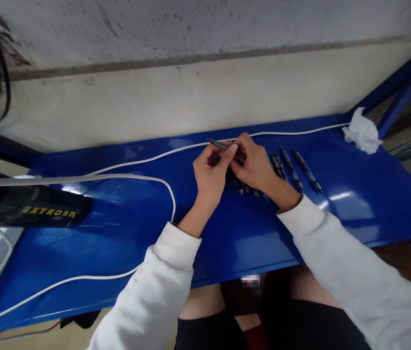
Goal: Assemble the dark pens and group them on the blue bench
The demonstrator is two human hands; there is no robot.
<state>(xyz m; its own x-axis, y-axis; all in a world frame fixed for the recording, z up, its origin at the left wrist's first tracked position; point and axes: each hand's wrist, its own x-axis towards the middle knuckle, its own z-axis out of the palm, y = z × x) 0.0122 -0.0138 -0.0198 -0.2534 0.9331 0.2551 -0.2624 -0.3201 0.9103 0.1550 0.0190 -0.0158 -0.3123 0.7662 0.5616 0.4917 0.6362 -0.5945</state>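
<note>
Pen (pixel 219 144), one: pinched by your left hand (pixel 210 174) and right hand (pixel 256 164), above the blue desk (pixel 118 253). More pens (pixel 292 170): on the desk, near your right hand. Crumpled white wad (pixel 363 132): far right.

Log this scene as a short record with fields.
Surface: blue tabletop
Left hand: fingers closed on a dark pen
Right hand: meets the left hand at the pen; grip partly hidden
Other pens: lying near the right hand, some partly hidden by it
Far right: crumpled white tissue
Left side: black object with yellow lettering
</note>
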